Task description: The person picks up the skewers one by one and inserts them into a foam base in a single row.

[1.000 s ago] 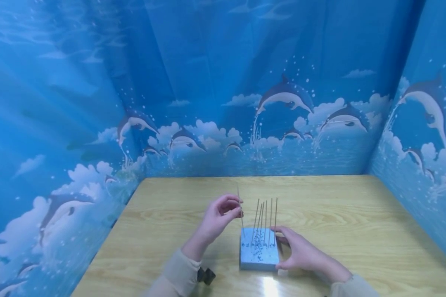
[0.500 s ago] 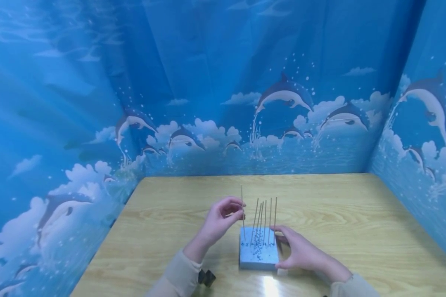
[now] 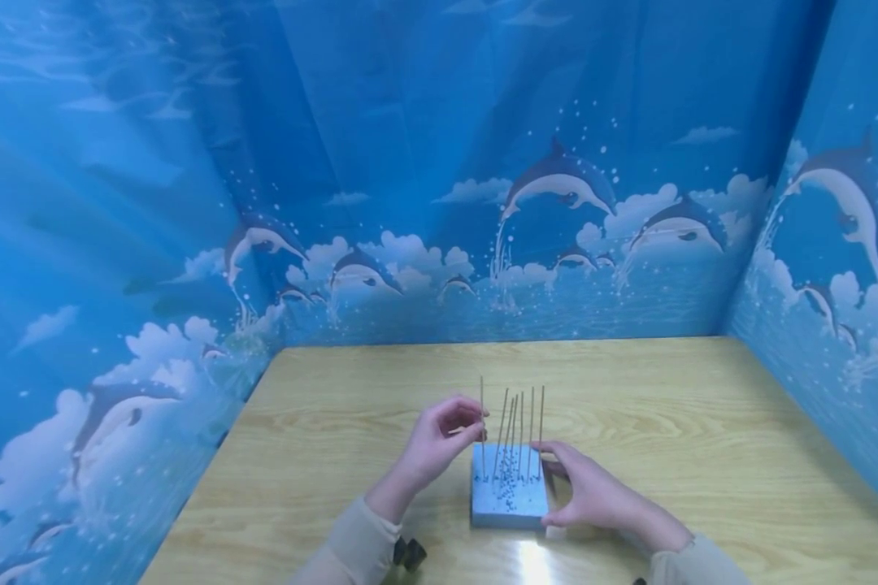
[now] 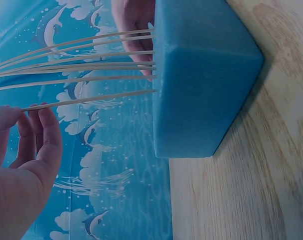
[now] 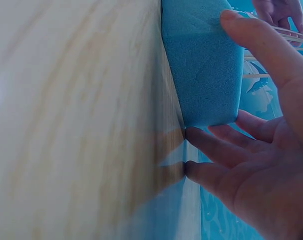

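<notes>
My left hand (image 3: 439,439) pinches a thin bamboo skewer (image 4: 91,99) between thumb and fingertips, partway up its length. The skewer's lower end meets the pitted top face of a blue foam block (image 3: 508,520), near the left side. Several other skewers (image 3: 542,414) stand in a row across that top, some leaning a little. My right hand (image 3: 593,491) holds the block at its right side, its thumb at the near corner and a finger at the far one. In the right wrist view, other fingertips (image 5: 191,169) of this hand rest on the table.
The block stands on a wood-grain table (image 3: 322,455). A small white piece (image 3: 556,534) lies by the block's near right corner. Dolphin-printed blue curtains (image 3: 424,203) rise behind the table and along both sides. A black device (image 3: 412,554) sits at the left cuff.
My left hand has moved down and slightly right with its skewer, which now stands more upright and reaches lower on the block's top. The right hand has stayed at the block.
</notes>
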Demonstrator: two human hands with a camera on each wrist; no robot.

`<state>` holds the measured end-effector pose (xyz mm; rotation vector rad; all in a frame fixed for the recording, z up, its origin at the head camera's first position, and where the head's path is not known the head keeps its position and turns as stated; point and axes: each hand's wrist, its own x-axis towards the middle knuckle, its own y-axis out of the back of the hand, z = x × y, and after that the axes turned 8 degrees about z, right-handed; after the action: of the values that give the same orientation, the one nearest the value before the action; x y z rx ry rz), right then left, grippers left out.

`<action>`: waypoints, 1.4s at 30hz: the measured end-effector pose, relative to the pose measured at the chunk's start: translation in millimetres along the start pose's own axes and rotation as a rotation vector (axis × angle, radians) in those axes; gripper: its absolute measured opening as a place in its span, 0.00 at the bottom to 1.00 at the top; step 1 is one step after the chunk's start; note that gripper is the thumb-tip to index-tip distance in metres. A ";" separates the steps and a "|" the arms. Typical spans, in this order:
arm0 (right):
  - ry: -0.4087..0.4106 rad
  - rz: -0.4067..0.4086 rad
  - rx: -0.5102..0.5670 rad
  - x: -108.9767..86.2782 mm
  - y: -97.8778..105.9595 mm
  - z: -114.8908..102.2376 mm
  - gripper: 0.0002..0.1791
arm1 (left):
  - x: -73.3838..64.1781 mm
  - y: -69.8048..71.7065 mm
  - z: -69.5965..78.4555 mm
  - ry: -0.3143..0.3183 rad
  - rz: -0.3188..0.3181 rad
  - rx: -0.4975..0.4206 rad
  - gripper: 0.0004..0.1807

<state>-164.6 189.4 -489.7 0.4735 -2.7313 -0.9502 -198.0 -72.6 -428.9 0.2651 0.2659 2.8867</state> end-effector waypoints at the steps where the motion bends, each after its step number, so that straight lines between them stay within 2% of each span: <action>1: 0.004 -0.001 0.000 0.2 0.1 0.1 0.59 | 0.3 -0.3 -0.5 -0.001 0.000 0.000 0.12; 13: 0.008 0.007 -0.016 0.9 -1.4 2.6 0.59 | 0.9 1.6 -6.5 0.019 0.014 0.005 0.12; 29: -0.012 0.007 -0.001 -1.0 -1.1 0.4 0.58 | -2.8 -0.6 -9.2 -0.022 0.006 0.033 0.09; 42: 0.013 0.015 -0.009 -0.4 -1.5 0.5 0.58 | -4.6 -1.4 -13.7 -0.031 0.009 0.033 0.09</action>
<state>-164.0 188.7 -491.0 0.4559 -2.7138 -0.9514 -196.1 -74.5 -443.2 0.3179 0.3076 2.8862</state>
